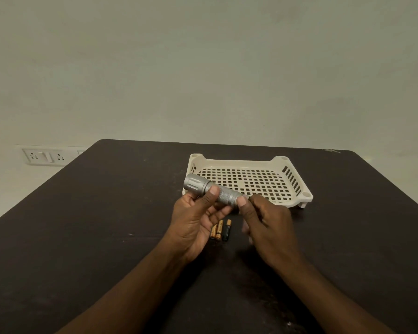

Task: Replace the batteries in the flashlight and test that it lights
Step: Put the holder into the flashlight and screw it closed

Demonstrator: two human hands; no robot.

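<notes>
A silver metal flashlight point(204, 188) is held above the dark table, its wide head pointing up and to the left. My left hand point(195, 219) grips its knurled barrel, thumb on top. My right hand point(266, 221) pinches the tail end of the flashlight between thumb and fingers. Below the hands, three small batteries point(220, 229) lie side by side on the table; two are gold-coloured and one is black with a gold tip.
A cream perforated plastic tray point(251, 182) sits on the dark table point(106, 213) just behind the hands. A wall socket strip point(46, 155) is on the wall at the left. The table's far edge meets a plain wall.
</notes>
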